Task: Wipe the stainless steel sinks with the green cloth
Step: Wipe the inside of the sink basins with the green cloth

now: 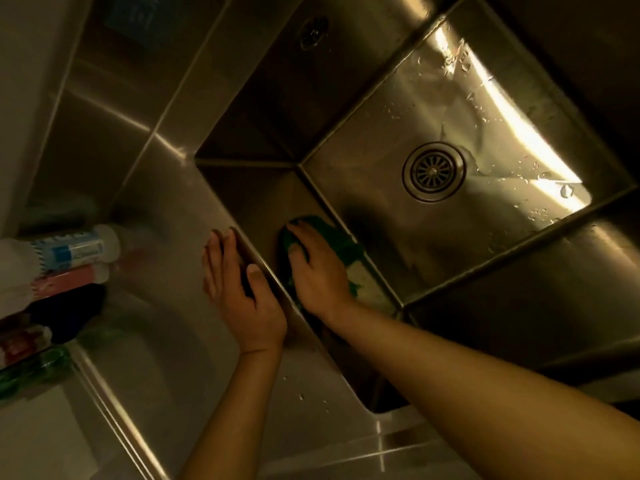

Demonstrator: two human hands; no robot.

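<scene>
While inside sink [374, 126], hand [320, 275] on cloth [348, 249]

my right hand [318, 271] presses the green cloth [341, 245] against the sink [263, 202] wall, down where it meets the floor | my left hand [239, 289] rests on the rim, fingers straight on the counter [166, 188], thumb over the edge | drain [433, 171] well apart from cloth | bottles [76, 249] at left

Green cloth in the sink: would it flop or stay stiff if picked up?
Probably floppy: the green cloth bunches unevenly under the right hand. Likely damp and heavier than it looks, since droplets dot the sink.
</scene>
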